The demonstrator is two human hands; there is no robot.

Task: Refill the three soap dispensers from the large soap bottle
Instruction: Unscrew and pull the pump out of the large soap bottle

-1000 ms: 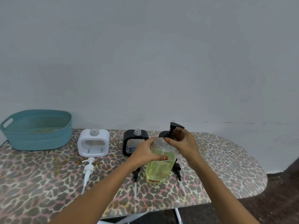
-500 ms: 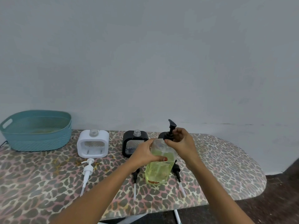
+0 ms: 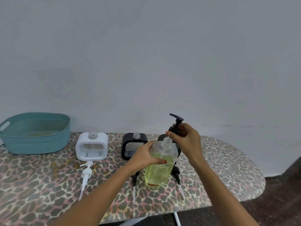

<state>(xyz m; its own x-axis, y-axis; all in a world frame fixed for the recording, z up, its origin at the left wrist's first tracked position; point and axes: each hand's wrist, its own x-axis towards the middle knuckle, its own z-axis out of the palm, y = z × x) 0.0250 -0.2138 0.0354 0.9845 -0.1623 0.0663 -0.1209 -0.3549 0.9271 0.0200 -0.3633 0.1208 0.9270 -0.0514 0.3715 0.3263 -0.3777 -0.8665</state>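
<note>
Two hands at work: our right hand (image 3: pixel 187 141) pinches the black pump (image 3: pixel 176 121) in its fingers (image 3: pixel 176 136), held just above the bare neck of the large soap bottle (image 3: pixel 158 172), while our left hand (image 3: pixel 142 156) clamps the bottle's shoulder. It stands upright on the surface (image 3: pixel 228 168), long axis vertical. White dispenser (image 3: pixel 92 146) and black dispenser (image 3: pixel 133 146) wait behind and left, necks uncapped, nearer our left hand; a third dispenser (image 3: pixel 178 149) peeks out behind the bottle. Pump aside next, we reckon, then pour.

Diffuse, even light, moderately dim; wall (image 3: pixel 146 54) reads flat grey. Shadows soft and faint; only weak sheen on the soap bottle (image 3: pixel 158 173). Overall softness, mild wide-angle bowing at 3 and 9 o'clock edges.
</note>
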